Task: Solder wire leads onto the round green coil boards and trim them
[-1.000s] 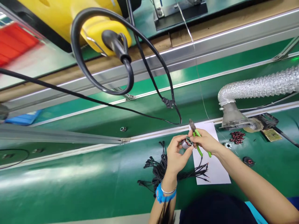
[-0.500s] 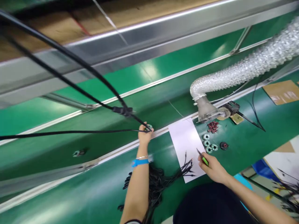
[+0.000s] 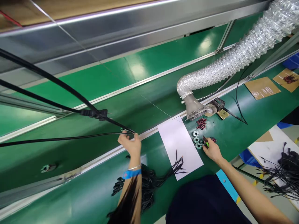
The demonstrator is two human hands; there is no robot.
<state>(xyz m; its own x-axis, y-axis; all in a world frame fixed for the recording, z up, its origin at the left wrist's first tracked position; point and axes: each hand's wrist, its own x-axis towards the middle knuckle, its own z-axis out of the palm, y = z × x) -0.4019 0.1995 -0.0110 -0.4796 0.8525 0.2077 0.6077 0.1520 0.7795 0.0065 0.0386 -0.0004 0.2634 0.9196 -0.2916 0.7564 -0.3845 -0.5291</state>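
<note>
My left hand reaches over the aluminium rail at the edge of the green belt, thumb and fingers apart. Just past its fingertips a small round green part shows, partly covered by the hand and the black cables crossing the view. In my right hand is a small pointed tool with a green handle; its exact kind is unclear. The dark tip is over a cluster of ring-shaped green boards. A dark reddish disc sits right behind the fingers.
A bundle of black cables lies beside my left forearm, its ends on a white sheet. Small red parts lie near an exhaust nozzle with a silver duct. Another part rests on the belt.
My right hand has moved with the green-handled tool from the paper's edge to the ring-shaped boards. My left hand's fingers have spread from the round part. The camera view has shifted right.
</note>
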